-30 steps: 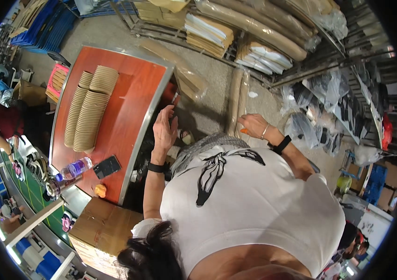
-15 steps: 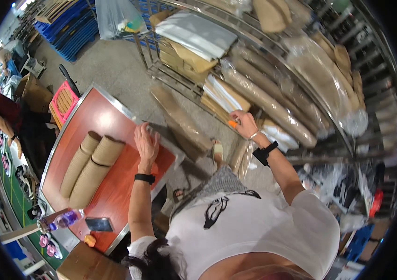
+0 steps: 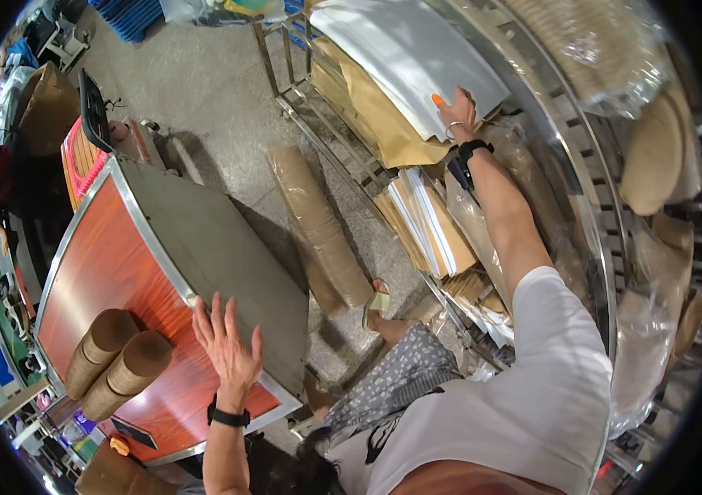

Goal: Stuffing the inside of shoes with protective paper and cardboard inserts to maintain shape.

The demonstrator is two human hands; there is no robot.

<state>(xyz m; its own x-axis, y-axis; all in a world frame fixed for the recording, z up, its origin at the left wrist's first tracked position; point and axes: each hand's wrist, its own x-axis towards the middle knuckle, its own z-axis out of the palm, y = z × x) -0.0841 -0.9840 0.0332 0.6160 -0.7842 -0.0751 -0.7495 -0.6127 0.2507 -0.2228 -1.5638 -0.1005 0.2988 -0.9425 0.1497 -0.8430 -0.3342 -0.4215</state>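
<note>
Grey concrete floor runs between a red-topped table [image 3: 111, 272] on the left and metal shelving [image 3: 582, 157] on the right. Left hand [image 3: 227, 346] hovers spread wide over the table's near edge, beside brown paper-cup stacks [image 3: 120, 363]. Right hand [image 3: 458, 111] reaches far, fingers pressed on a white sheet stack [image 3: 400, 58] on the shelf.

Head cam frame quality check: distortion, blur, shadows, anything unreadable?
Head view: strong fisheye, with the metal shelf rack and the table edge bowing, and a black vignette ring around the rim. Light is even and bright; a soft shadow falls on the floor beside the table. The left hand and right hand are fairly sharp. Plastic-wrapped goods at upper right glare slightly; things near the rim are too squeezed to read.
</note>
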